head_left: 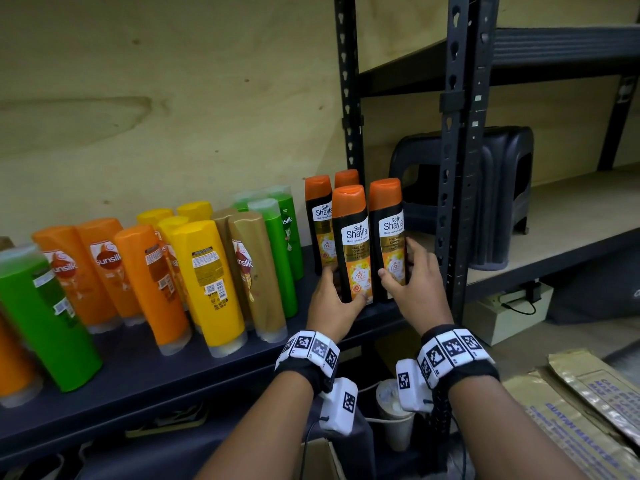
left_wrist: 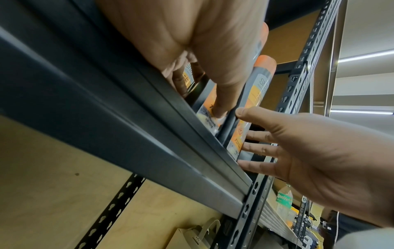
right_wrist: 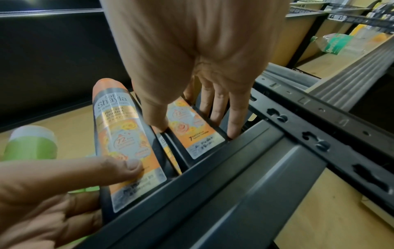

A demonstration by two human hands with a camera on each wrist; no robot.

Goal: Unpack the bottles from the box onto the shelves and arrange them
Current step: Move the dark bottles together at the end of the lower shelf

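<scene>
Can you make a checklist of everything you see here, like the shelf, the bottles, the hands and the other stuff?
Surface: dark shelf.
Job's things: four Shayla bottles upright at its right end; Sunsilk bottles in rows to their left.
Clutter: stool on next rack; flattened cardboard lower right.
Hands: left hand and right hand each grip a front Shayla bottle.
Cables: wire on beige box.
Surroundings: plywood wall.
</scene>
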